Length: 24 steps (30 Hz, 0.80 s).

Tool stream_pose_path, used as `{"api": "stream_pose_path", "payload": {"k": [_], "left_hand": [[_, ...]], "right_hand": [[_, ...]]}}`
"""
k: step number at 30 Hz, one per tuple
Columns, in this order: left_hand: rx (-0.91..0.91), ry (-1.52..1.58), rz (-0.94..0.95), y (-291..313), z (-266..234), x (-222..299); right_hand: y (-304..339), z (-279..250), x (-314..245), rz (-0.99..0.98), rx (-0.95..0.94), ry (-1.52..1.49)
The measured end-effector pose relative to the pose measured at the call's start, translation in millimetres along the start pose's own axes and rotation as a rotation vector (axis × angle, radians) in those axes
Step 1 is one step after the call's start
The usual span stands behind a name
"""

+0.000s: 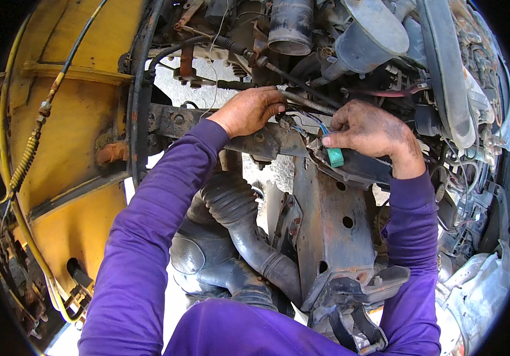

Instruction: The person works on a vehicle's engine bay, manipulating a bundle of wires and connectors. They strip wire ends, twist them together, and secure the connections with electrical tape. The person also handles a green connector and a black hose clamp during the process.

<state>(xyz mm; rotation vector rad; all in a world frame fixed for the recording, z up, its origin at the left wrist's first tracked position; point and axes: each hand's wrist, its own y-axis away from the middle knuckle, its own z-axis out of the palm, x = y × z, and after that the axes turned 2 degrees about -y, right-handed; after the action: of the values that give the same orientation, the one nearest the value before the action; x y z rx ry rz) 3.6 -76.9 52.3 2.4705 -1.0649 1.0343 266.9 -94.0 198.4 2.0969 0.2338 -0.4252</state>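
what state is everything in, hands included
Left hand: fingers bent at the sleeved cable; grip hidden
Right hand: fingers curled, thumb tip at the green block; firmness of grip unclear
Green block: slightly tilted, partly exposed below the thumb
Blue wires: exposed between the hands
Ribbed hose: bent
Holed metal beam: stained, holes unfilled
Yellow panel: dirty, stained
Purple sleeves: down to the wrists

The sleeves are solid purple. By the right hand, a block is green and wires blue.
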Motion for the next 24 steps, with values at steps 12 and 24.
{"api": "stream_pose_path", "payload": {"k": [12,24], "left_hand": [[0.128,-0.240,0.061,9.4,5.7,-9.8],[0.114,-0.100,0.229,30.4,22.2,-23.5]], "right_hand": [[-60.7,9.5,-14.8,-0.039,0.122,0.207],[-111.8,-1.1,-27.5,-0.091,-0.178,0.299]]}}
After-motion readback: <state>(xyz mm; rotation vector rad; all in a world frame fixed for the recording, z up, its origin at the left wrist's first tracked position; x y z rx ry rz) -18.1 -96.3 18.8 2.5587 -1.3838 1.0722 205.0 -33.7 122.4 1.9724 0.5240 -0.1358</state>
